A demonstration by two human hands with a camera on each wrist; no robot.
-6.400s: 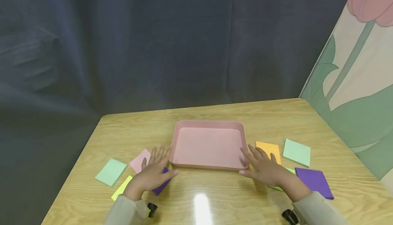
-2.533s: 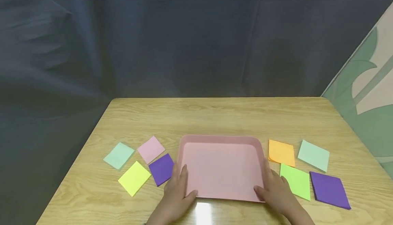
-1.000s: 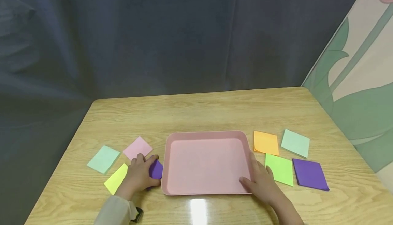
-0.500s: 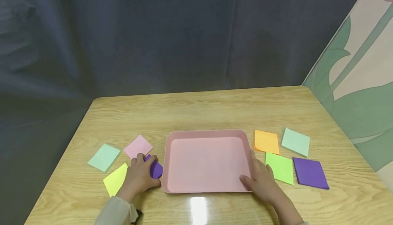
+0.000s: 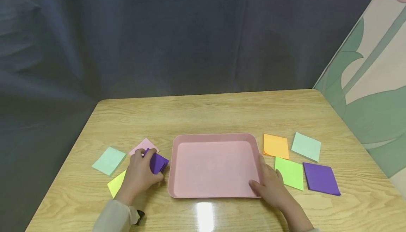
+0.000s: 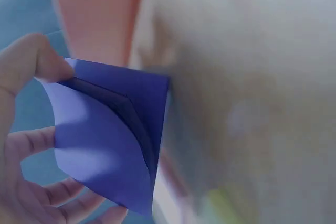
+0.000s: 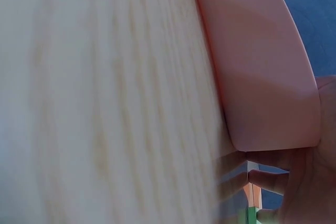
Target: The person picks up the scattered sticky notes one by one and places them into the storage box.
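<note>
My left hand [image 5: 139,173] pinches a purple sticky-note pad [image 5: 157,163] by its edges and holds it raised off the table, left of the pink tray [image 5: 215,168]. In the left wrist view the pad's sheets [image 6: 100,135] bow apart between thumb and fingers. At the tray's front right corner, my right hand [image 5: 269,186] grips the rim, thumb over the inside and fingers along the outer wall. The right wrist view has the tray's wall [image 7: 262,77] with fingers behind its end. Partly covered by the left hand are a pink pad [image 5: 146,144] and a yellow pad [image 5: 116,183].
A mint pad [image 5: 109,161] lies at the far left. Right of the tray are an orange pad [image 5: 276,146], another mint pad [image 5: 306,146], a green pad [image 5: 289,173] and a second purple pad [image 5: 321,178]. A dark curtain [image 5: 171,38] hangs behind the table.
Earlier both hands held the tray and drew it nearer. The left hand then went to the purple pad beside it and has now lifted it up; the right hand stays on the tray.
</note>
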